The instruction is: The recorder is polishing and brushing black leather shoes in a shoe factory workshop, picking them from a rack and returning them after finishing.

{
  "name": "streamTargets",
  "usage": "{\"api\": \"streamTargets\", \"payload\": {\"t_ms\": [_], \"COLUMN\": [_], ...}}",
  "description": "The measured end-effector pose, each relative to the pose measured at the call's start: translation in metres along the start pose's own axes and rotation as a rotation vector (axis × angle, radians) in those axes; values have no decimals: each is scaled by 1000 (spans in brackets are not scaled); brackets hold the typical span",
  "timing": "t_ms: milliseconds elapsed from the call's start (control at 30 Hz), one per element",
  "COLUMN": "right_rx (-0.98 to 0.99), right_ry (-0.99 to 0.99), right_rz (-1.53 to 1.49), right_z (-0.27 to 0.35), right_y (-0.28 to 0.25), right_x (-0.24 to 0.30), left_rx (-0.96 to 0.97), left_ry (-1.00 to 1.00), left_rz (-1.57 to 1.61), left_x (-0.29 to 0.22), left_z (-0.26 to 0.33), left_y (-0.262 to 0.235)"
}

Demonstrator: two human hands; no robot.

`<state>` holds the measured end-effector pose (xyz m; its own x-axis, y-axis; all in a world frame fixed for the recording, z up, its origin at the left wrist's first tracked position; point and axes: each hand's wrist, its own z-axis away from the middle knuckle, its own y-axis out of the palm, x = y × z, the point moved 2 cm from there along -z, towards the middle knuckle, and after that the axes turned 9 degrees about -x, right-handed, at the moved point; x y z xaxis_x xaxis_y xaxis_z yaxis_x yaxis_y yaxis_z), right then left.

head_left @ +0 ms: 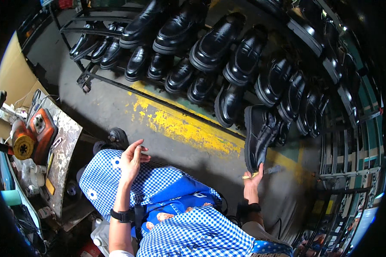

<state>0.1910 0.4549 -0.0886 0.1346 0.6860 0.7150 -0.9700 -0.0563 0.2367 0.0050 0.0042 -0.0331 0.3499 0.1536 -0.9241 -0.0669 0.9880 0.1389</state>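
My right hand (253,183) grips one end of a black leather shoe (258,136), held upright in front of the rack at the right. A small yellowish thing (248,176) shows at the same hand; its kind is unclear. A thin greyish piece beside the fingers is blurred. My left hand (132,162) hangs above my apron-covered lap, its fingers loosely stretched and apart, with nothing in them. The blue-and-white checked apron (197,233) covers my legs.
A black metal rack (103,78) carries rows of shiny black shoes (214,43) ahead. More racks (351,145) stand at the right. On the left, a worn table (66,137) holds an orange-red tool (42,128), a yellow-faced roll (23,144) and clear bottles (30,173). Yellow paint (180,128) marks the floor.
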Motion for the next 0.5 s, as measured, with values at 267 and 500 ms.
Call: {"api": "streamTargets", "payload": {"t_ms": [267, 500], "right_rx": [-113, -218], "right_ry": [-85, -199], "right_rz": [21, 147], "right_z": [-52, -40], "right_y": [118, 150], "right_x": [-12, -37], "left_rx": [-33, -87], "left_ry": [154, 203], "left_rz": [-219, -241], "left_x": [2, -1], "left_z": [10, 16], "left_y": [3, 4]}}
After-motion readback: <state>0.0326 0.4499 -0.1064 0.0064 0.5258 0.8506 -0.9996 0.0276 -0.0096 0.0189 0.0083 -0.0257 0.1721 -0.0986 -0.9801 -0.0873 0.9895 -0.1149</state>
